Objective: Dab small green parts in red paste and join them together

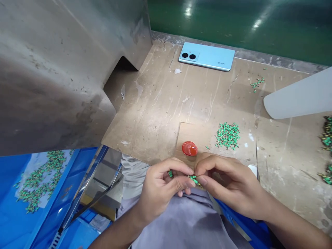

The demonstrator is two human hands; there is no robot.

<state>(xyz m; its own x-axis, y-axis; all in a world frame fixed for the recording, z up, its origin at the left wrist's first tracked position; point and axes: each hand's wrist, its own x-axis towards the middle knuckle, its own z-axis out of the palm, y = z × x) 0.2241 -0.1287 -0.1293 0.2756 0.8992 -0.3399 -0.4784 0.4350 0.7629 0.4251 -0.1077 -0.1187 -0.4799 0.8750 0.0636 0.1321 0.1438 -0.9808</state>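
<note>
While the left hand [162, 185] pinches one small green part [170, 173], the right hand [225, 183] pinches several green pieces [194, 179]. Both grips meet at the near bench [160, 114] edge, near a red cap [189, 148].

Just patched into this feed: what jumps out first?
Both hands, left hand and right hand, meet at the bench's near edge, pinching tiny green parts. Just beyond sit a red cap and a green pile. A light-blue phone lies at the far edge.

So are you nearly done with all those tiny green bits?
A batch already lies in the blue bin. Both hands, left hand and right hand, pinch a few green pieces between fingertips. A green pile on the table waits untouched, so plenty seems left.
</note>
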